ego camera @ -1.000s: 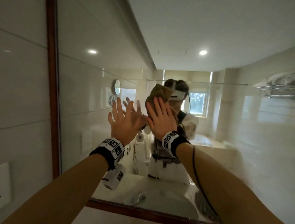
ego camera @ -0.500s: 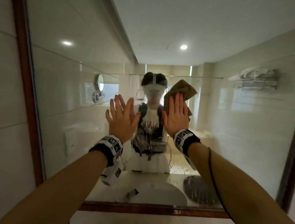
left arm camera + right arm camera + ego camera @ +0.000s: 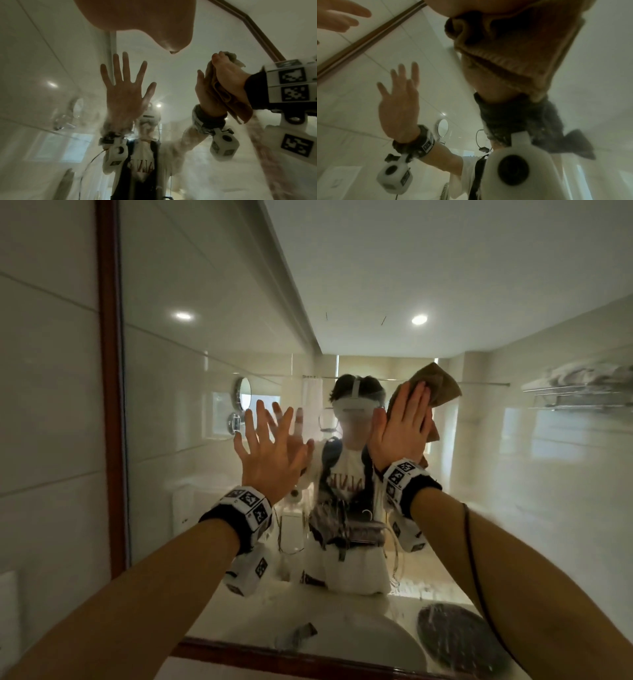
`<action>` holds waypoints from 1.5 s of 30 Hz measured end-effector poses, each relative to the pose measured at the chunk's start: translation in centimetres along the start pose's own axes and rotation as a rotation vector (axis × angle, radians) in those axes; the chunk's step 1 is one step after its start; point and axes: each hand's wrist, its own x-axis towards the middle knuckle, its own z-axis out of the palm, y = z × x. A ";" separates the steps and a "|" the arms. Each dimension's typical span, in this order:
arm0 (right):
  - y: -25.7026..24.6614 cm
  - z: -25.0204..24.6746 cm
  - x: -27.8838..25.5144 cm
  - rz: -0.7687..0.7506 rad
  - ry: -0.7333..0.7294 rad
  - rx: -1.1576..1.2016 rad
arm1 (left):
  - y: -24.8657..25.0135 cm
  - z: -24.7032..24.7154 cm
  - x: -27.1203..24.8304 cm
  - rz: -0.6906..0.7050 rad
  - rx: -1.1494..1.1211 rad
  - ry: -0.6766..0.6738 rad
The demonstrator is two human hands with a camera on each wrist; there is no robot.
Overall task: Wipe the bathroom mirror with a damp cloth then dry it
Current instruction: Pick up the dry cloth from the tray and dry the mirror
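Two raised hands meet a wall-wide mirror (image 3: 205, 302), the largest thing in view, edged by a dark wooden frame (image 3: 109, 405) along its left side and bottom. Its glass is hazy and streaked in the lower middle and to the right, and reflects a ceiling light, a round wall mirror at left and a towel rack at far right. Right of centre, the brown cloth (image 3: 440, 386) lies flat against the glass, its crumpled upper corner showing above the fingertips. Right hand (image 3: 400, 433): fingers straight and close together, palm pressing the cloth to the mirror. Left hand (image 3: 270, 457): fingers spread wide and straight, holding nothing, palm toward the glass just left of the cloth; contact cannot be told.
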 end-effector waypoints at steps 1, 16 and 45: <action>-0.9 0.4 0.0 -0.022 0.003 -0.011 | -0.9 -0.1 0.0 -0.008 0.027 0.000; -15.7 6.8 -4.4 -0.471 -0.148 -0.138 | -14.6 -0.3 -0.4 -0.094 0.075 -0.058; -15.2 5.8 -2.4 -0.302 -0.109 -0.172 | -18.8 -1.3 -0.6 -0.122 0.005 -0.014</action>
